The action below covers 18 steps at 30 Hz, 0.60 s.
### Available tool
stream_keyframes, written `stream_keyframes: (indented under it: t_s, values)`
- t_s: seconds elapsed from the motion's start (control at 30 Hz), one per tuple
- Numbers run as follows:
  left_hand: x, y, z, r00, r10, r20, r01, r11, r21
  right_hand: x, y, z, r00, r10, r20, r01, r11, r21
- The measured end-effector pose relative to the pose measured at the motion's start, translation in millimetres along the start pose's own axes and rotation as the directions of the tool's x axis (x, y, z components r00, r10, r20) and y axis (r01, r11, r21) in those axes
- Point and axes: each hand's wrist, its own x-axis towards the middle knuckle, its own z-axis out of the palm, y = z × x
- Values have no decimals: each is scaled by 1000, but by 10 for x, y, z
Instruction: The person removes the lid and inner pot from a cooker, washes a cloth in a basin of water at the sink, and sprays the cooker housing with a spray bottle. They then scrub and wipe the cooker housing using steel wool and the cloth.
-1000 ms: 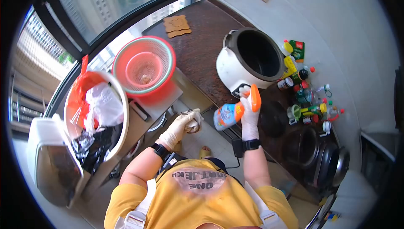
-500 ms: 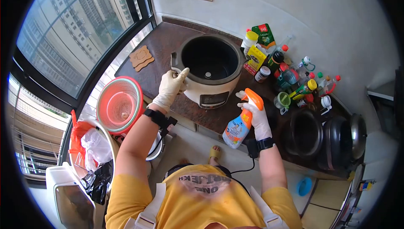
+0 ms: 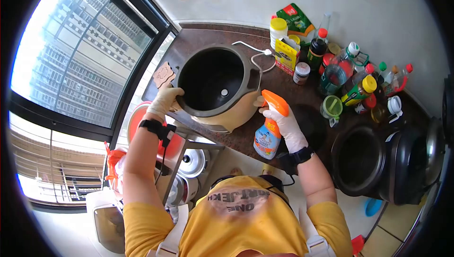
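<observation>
A lidless rice cooker (image 3: 239, 111), pale outside with a dark rim and a black interior, stands on the dark countertop, its opening facing up. My gloved left hand (image 3: 166, 101) grips its left side, fingers closed at the rim. A small round pale part (image 3: 224, 92) shows at the bottom of the interior. In my gloved right hand (image 3: 287, 125) is a spray bottle (image 3: 267, 141) with an orange trigger head and a blue label. The bottle is slightly tilted, close to the cooker's right side; its head may touch the cooker, I cannot tell.
A white power cord (image 3: 257, 49) lies behind the cooker. Several bottles and a yellow box (image 3: 286, 55) crowd the counter's back right. A black pot (image 3: 357, 158) stands at right. Left of the cooker lies a wooden coaster (image 3: 164, 74); a lidded pot (image 3: 193, 161) is below the counter.
The cooker has turned on the counter, its front panel swinging away to the left, and its cord has come into view. My left hand moved with it. The camera view has shifted too.
</observation>
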Motion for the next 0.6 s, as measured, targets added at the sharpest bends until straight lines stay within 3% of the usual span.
stream_keyframes:
  t_s: [0.03,0.1,0.13,0.23,0.3,0.4,0.43,0.5,0.6]
  values:
    - [71,63,-25,1000,-7,3,7,1000,17,-10,20,3,999,33,32,-35,998,54]
    - [216,195,-58,1000,-5,16,0,956,292,-44,71,18,998,55,-4,-54,997,52]
    - [282,239,-70,1000,-10,24,2,952,307,-64,85,20,997,78,-22,-77,997,31]
    - [500,300,-63,987,123,107,-161,832,530,-99,105,-17,992,127,-9,-127,991,53]
    - [644,329,-83,978,126,167,-196,833,518,-149,34,0,985,164,59,-163,986,-23]
    - [779,511,-76,947,246,207,-320,648,691,-232,-122,143,984,115,136,-118,993,18]
    - [833,588,-75,942,252,222,-334,644,688,-221,-102,183,987,109,122,-112,994,17]
    - [905,717,-69,903,262,341,-430,578,694,-205,-29,261,984,-38,173,39,999,-3]
    - [948,876,-23,881,234,412,-468,558,685,-175,-8,319,992,9,125,-8,1000,-7]
